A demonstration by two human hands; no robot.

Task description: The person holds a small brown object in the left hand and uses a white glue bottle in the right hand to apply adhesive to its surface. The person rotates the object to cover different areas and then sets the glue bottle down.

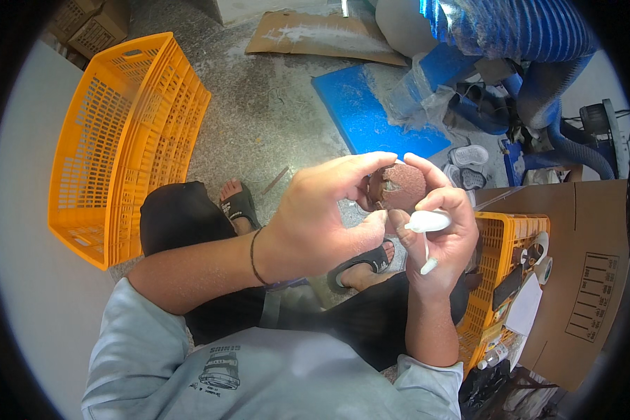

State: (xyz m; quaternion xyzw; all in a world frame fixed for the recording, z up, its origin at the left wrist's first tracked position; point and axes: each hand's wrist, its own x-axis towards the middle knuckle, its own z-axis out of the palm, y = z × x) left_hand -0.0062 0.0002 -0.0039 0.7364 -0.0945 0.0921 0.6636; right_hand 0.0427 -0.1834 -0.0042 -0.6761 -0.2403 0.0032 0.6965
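Observation:
In front of my knees I hold a rounded reddish-brown piece (403, 183) with a grainy surface and a rough pale patch, perhaps a chipped spot. My left hand (329, 210) is closed round its left side, with the thumb low by its edge. On the other side, fingers of my right hand (441, 231) press against the piece. That same hand also grips a small white squeeze bottle (432, 221) with a narrow tip pointing left. Below the bottle hangs a white cap (429, 266) on a thin strip. The underside of the brown piece is hidden.
Stacked yellow plastic crates (129, 140) stand at the left. On the right, another yellow crate (493, 280) holds papers beside a large cardboard box (574, 280). A blue board (371, 112) lies on the dusty floor ahead, near thick blue hoses (539, 91) and a cardboard sheet (322, 35).

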